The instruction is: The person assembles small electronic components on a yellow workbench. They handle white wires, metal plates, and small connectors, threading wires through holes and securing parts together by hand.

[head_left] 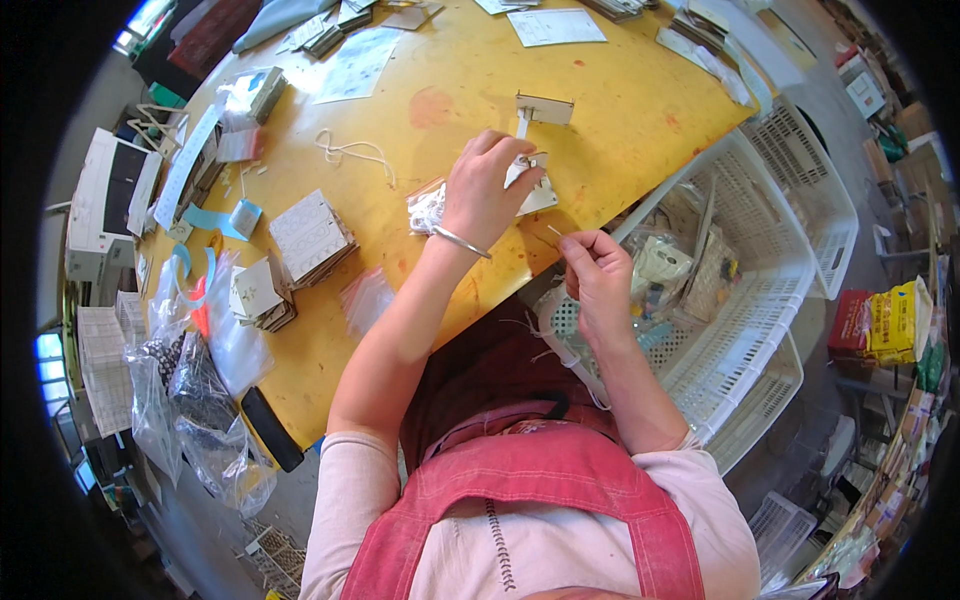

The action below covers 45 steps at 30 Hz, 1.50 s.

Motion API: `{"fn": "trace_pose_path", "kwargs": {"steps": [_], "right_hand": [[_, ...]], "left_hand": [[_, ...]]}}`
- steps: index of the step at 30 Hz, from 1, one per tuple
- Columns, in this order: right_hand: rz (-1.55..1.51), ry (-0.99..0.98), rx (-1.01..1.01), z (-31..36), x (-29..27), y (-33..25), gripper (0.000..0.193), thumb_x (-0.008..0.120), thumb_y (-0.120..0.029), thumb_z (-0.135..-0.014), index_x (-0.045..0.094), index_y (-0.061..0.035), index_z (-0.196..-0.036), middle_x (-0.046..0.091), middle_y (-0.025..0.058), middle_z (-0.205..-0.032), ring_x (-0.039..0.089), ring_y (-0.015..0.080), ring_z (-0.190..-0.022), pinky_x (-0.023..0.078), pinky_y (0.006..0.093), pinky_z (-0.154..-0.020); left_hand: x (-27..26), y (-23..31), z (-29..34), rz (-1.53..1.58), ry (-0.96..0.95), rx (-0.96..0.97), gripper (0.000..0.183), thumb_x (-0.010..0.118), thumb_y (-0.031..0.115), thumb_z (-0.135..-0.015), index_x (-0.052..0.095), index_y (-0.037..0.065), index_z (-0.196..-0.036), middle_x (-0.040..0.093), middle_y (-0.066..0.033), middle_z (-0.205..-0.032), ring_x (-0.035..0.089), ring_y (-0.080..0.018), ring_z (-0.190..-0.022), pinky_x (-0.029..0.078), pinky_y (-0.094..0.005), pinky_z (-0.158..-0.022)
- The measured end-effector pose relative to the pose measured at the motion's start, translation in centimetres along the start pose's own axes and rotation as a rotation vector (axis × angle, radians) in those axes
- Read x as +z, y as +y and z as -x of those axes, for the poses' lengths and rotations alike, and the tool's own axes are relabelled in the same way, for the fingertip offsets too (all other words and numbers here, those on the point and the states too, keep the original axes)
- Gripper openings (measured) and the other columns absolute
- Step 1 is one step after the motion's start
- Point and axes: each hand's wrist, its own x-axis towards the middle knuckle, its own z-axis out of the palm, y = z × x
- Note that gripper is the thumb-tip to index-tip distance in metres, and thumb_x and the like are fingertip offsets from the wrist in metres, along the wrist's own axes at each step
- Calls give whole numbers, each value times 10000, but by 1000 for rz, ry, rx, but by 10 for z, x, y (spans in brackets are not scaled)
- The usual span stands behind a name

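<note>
My left hand [482,190] is over the yellow table with its thumb and fingers closed on a small wooden assembly. Its pale lower panel [541,196] shows beside the fingertips, and an upright panel [545,109] stands just beyond them. The fingers hide part of where these pieces meet. Off the table's near edge, my right hand [600,275] pinches a short, thin pale piece [554,231]; whether it is cord or a stick I cannot tell. A small plastic bag of white cord [426,207] lies beside my left wrist.
Stacks of thin wooden sheets [308,238] and smaller wooden pieces [262,292] lie left on the table [440,60]. A loose white cord [350,150] lies farther off. White plastic baskets [745,330] with bagged parts stand right. Clear plastic bags [215,440] hang at the left edge.
</note>
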Motion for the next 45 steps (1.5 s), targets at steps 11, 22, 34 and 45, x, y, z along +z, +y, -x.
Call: {"fn": "trace_pose_path", "kwargs": {"steps": [11,22,34,45], "right_hand": [[429,71,-330,-44,-2,-7,86,717,-27,-954,669,3,-889,579,6,-914,555,53,-713,463,229,-641],[719,60,-518,-53,17,-5,93,731,-28,-905,651,-8,-863,603,81,-884,586,126,-628,487,286,-593],[805,81,-558,-54,18,-4,112,737,-65,-898,653,-15,-844,619,102,-863,603,189,-630,493,332,-595],[845,87,-546,-55,19,-5,120,731,-78,-900,651,-13,-840,620,107,-865,609,198,-643,494,338,-601]], "left_hand": [[10,1,21,-1,272,269,138,785,35,-869,727,40,-995,729,-93,-1013,686,-308,-909,538,-415,-811],[8,2,24,44,276,325,209,762,-12,-828,746,31,-1032,746,-102,-1039,701,-298,-928,533,-400,-831],[10,1,25,36,275,341,210,762,-14,-828,743,38,-1031,744,-93,-1044,709,-285,-941,533,-403,-835],[11,2,24,20,287,351,212,770,-7,-822,740,47,-1024,744,-85,-1028,712,-282,-942,537,-399,-834]]}}
